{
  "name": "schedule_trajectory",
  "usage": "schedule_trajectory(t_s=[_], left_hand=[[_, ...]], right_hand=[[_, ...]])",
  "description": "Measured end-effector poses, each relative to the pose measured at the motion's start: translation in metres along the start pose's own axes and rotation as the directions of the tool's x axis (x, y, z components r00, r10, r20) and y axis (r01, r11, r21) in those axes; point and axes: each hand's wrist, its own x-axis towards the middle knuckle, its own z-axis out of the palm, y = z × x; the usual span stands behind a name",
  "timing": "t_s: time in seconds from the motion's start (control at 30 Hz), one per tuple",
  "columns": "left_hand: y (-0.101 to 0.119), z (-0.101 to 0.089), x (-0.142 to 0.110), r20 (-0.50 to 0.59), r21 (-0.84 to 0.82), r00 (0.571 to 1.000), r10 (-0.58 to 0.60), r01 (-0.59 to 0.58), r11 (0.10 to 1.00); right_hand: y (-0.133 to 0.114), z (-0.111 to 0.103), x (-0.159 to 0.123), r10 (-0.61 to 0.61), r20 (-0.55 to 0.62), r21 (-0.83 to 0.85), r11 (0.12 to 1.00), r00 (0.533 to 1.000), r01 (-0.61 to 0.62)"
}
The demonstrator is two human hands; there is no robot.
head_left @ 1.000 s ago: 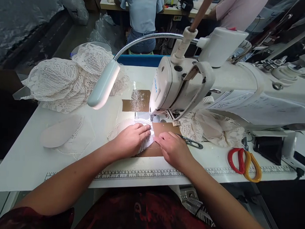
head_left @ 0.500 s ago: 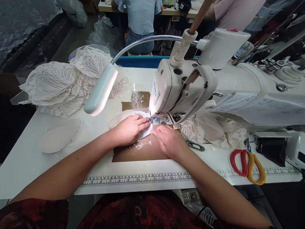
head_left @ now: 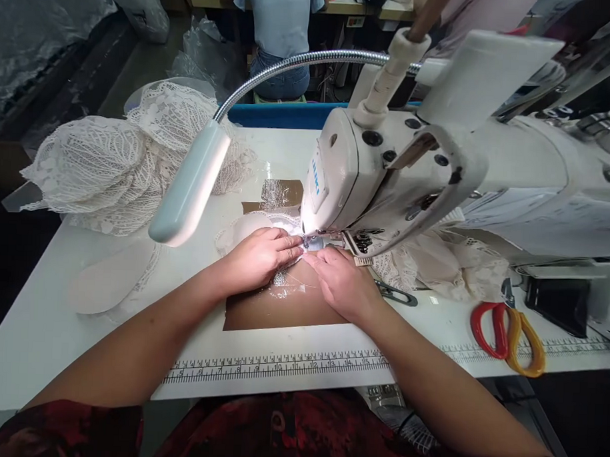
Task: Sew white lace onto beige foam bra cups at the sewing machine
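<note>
- We see the white desk [head_left: 25, 345], and it carries all the work.
- On its right side we see the sewing machine [head_left: 340, 170].
- At the far left we see the pile of lace pieces [head_left: 100, 158].
- Under our hands lies the brown sheet [head_left: 282, 311], flat and shiny.
- Our left hand [head_left: 258, 259] has its grip released: the fingers are extended and press on the lace cup [head_left: 245, 228].
- Our right hand [head_left: 344, 283] has bent fingers at the cup's near edge; we cannot tell if its grip is clenched.
- The lace cup lies partly beneath our left hand, beside the needle area.
- At the right lie the scissors [head_left: 502, 335].
</note>
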Motion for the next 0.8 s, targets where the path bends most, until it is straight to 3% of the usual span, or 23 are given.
schedule_trajectory(t_s=[0.1, 0.3, 0.43, 0.57, 0.63, 0.7, 0.8], left_hand=[[-0.005, 0.000, 0.003, -0.021, 0.016, 1.000, -0.023, 0.023, 1.000], [-0.009, 0.002, 0.004, -0.022, 0.001, 0.998, -0.061, 0.061, 0.998], [-0.009, 0.004, 0.004, -0.016, -0.011, 0.995, -0.094, 0.094, 0.996], [-0.009, 0.004, 0.001, -0.055, -0.010, 0.993, -0.100, 0.100, 0.995], [-0.008, 0.003, -0.001, -0.097, 0.006, 0.989, -0.114, 0.115, 0.993], [-0.007, 0.001, -0.003, -0.124, 0.028, 0.984, -0.131, 0.135, 0.990], [-0.004, -0.004, -0.006, -0.108, 0.069, 0.979, -0.174, 0.182, 0.981]], right_hand=[[0.000, 0.001, 0.001, 0.019, 0.024, 0.013, 1.000, 1.000, -0.019], [-0.001, -0.003, -0.003, 0.016, -0.037, 0.101, 0.995, 0.999, -0.012], [-0.008, -0.006, -0.010, -0.090, -0.019, 0.183, 0.979, 0.996, 0.092], [-0.023, -0.016, -0.027, -0.247, 0.140, 0.346, 0.920, 0.959, 0.186], [-0.029, -0.026, -0.041, -0.348, 0.227, 0.488, 0.849, 0.909, 0.204], [-0.030, -0.037, -0.057, -0.458, 0.270, 0.665, 0.725, 0.847, 0.180], [-0.022, -0.049, -0.079, -0.568, 0.306, 0.881, 0.472, 0.764, -0.002]])
